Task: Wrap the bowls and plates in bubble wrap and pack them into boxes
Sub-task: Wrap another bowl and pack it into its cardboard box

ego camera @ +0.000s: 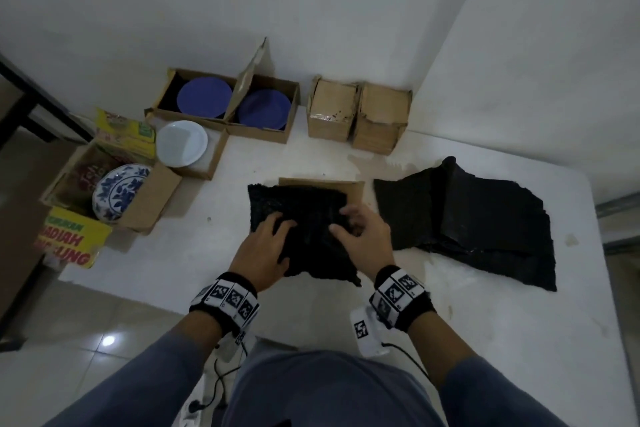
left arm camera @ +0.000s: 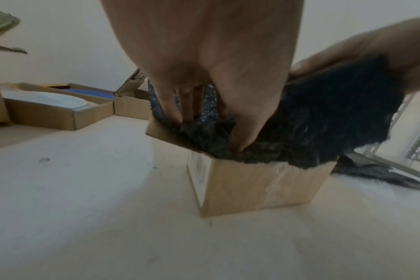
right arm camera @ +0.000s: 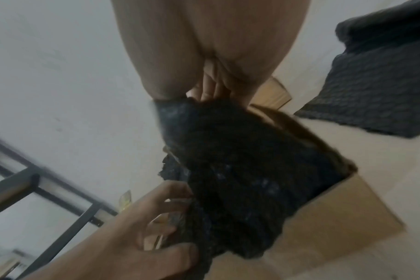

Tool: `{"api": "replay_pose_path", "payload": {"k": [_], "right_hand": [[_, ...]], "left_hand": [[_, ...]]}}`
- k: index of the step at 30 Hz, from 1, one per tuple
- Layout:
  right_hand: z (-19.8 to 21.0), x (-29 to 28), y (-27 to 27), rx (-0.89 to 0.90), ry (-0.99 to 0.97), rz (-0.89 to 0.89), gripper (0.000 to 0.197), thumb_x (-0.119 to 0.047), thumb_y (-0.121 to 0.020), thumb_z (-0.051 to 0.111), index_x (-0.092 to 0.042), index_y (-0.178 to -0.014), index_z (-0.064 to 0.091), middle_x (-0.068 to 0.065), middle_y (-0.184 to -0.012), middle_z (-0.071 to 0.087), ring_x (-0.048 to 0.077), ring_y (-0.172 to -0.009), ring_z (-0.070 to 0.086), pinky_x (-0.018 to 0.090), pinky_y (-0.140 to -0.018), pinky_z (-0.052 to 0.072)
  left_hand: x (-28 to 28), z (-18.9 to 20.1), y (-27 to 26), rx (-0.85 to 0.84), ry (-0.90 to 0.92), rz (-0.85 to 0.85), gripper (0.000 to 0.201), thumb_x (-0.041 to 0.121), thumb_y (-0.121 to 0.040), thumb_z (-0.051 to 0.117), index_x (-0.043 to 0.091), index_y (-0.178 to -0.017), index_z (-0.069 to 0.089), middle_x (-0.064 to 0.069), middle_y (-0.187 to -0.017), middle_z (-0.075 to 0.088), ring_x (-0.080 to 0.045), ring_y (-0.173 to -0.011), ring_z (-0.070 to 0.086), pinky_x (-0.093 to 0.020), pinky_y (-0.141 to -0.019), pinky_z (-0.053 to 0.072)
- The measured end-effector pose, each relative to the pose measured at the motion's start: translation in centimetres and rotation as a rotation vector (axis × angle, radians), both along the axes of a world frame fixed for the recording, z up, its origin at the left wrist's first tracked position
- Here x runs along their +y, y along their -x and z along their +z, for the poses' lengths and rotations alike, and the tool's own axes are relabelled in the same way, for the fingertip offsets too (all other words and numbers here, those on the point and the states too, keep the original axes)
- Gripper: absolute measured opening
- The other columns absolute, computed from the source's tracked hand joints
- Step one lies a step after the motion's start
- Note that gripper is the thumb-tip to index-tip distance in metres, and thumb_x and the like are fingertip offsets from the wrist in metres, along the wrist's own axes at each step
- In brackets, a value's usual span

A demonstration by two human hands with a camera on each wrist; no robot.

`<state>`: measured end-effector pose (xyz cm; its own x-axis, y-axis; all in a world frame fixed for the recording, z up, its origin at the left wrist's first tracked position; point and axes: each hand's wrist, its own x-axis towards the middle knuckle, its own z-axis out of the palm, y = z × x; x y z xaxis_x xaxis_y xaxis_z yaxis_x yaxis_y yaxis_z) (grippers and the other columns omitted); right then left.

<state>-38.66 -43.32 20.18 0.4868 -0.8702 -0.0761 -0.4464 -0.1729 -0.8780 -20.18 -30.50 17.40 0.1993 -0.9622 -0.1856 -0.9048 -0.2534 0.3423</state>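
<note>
A bundle of black bubble wrap point(ego camera: 308, 218) sits in the mouth of an open cardboard box point(ego camera: 322, 181) at the table's middle. What it wraps is hidden. My left hand point(ego camera: 277, 229) grips the bundle's left side; in the left wrist view its fingers point(left arm camera: 173, 111) dig down between wrap and box point(left arm camera: 257, 189) wall. My right hand point(ego camera: 343, 222) pinches the wrap's right top edge, and its curled fingers point(right arm camera: 209, 91) show above the bundle point(right arm camera: 240, 161) in the right wrist view. Unwrapped plates lie in boxes at the left: two blue plates point(ego camera: 204, 97) point(ego camera: 265, 107), a white plate point(ego camera: 181, 142), and a blue-patterned plate point(ego camera: 119, 191).
A pile of spare black bubble wrap sheets point(ego camera: 467, 218) lies to the right. Two closed cardboard boxes point(ego camera: 332, 111) point(ego camera: 381, 118) stand against the back wall. The white table point(ego camera: 485, 340) ends close at the left and near edges, with tiled floor below.
</note>
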Motion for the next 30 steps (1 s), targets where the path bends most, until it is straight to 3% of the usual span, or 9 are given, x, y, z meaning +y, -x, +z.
{"api": "replay_pose_path", "payload": {"k": [3, 5, 8, 12, 17, 20, 24, 27, 30], "right_hand": [[-0.1, 1.5, -2.0, 0.027, -0.037, 0.119, 0.025, -0.022, -0.086, 0.073, -0.031, -0.104, 0.059, -0.002, -0.084, 0.061, 0.005, -0.074, 0.056, 0.009, -0.065, 0.041], [0.0, 2.0, -3.2, 0.068, -0.085, 0.175, 0.026, -0.016, -0.091, 0.065, -0.029, -0.108, 0.052, -0.002, -0.088, 0.059, 0.005, -0.075, 0.054, 0.011, -0.064, 0.039], [0.1, 1.4, -3.6, 0.149, -0.101, 0.075, 0.026, -0.008, -0.093, 0.055, -0.019, -0.114, 0.046, 0.006, -0.099, 0.061, 0.018, -0.082, 0.058, 0.03, -0.073, 0.047], [-0.6, -0.7, -1.7, 0.353, -0.068, 0.006, 0.028, -0.009, -0.093, 0.05, -0.016, -0.119, 0.043, 0.011, -0.101, 0.062, 0.032, -0.091, 0.059, 0.039, -0.081, 0.048], [-0.3, -2.2, 0.1, 0.476, 0.025, 0.051, 0.028, -0.006, -0.094, 0.05, -0.011, -0.12, 0.04, 0.015, -0.099, 0.061, 0.036, -0.088, 0.06, 0.037, -0.067, 0.045], [-0.3, -2.5, 0.0, 0.619, 0.079, 0.073, 0.039, -0.006, -0.095, 0.047, -0.011, -0.132, 0.035, 0.015, -0.11, 0.059, 0.037, -0.094, 0.06, 0.043, -0.075, 0.048], [-0.6, -2.7, 0.1, 0.922, 0.086, 0.114, 0.057, -0.009, -0.09, 0.052, -0.016, -0.141, 0.027, 0.007, -0.115, 0.059, 0.03, -0.098, 0.061, 0.047, -0.09, 0.039], [-0.9, -2.7, 0.4, 0.878, 0.214, 0.002, 0.049, -0.012, -0.087, 0.058, -0.017, -0.131, 0.038, 0.004, -0.105, 0.063, 0.028, -0.091, 0.063, 0.04, -0.077, 0.042], [-0.5, -1.9, 0.4, 0.665, 0.338, -0.117, 0.033, -0.013, -0.08, 0.067, -0.016, -0.104, 0.045, 0.0, -0.093, 0.056, 0.026, -0.073, 0.06, 0.034, -0.057, 0.04]], "left_hand": [[0.8, -0.8, -1.0, -0.041, 0.004, -0.043, 0.066, 0.024, -0.072, 0.074, 0.014, -0.132, 0.049, -0.015, -0.131, 0.046, -0.035, -0.105, 0.056, -0.041, -0.072, 0.055], [0.8, -1.0, -1.4, -0.053, -0.001, -0.06, 0.063, 0.027, -0.069, 0.075, 0.013, -0.126, 0.053, -0.014, -0.125, 0.051, -0.036, -0.099, 0.058, -0.039, -0.064, 0.054], [0.4, -1.1, -1.7, -0.047, -0.005, -0.069, 0.062, 0.027, -0.065, 0.077, 0.013, -0.122, 0.058, -0.014, -0.12, 0.053, -0.035, -0.096, 0.058, -0.036, -0.06, 0.053], [0.1, -1.3, -1.9, -0.026, -0.011, -0.062, 0.064, 0.029, -0.062, 0.079, 0.014, -0.121, 0.059, -0.013, -0.12, 0.051, -0.033, -0.096, 0.058, -0.035, -0.059, 0.051], [-0.6, -1.0, -2.3, -0.016, 0.005, -0.164, 0.066, 0.032, -0.062, 0.073, 0.022, -0.125, 0.056, -0.006, -0.126, 0.048, -0.026, -0.108, 0.05, -0.037, -0.078, 0.045], [-1.0, -0.7, -2.4, 0.021, 0.034, -0.221, 0.053, 0.041, -0.072, 0.066, 0.026, -0.122, 0.056, -0.003, -0.13, 0.046, -0.021, -0.115, 0.047, -0.04, -0.088, 0.042], [-1.0, -1.4, -2.5, 0.072, 0.02, -0.268, 0.044, 0.045, -0.083, 0.066, 0.028, -0.121, 0.054, -0.001, -0.134, 0.042, -0.02, -0.117, 0.045, -0.038, -0.093, 0.042], [-1.3, -1.2, -2.6, 0.087, -0.022, -0.297, 0.045, 0.048, -0.084, 0.065, 0.03, -0.124, 0.052, 0.002, -0.132, 0.043, -0.017, -0.111, 0.049, -0.036, -0.088, 0.043], [-1.9, -0.5, -2.5, 0.075, 0.023, -0.289, 0.042, 0.038, -0.082, 0.071, 0.026, -0.119, 0.058, 0.002, -0.12, 0.051, -0.016, -0.096, 0.057, -0.03, -0.072, 0.045]]}}
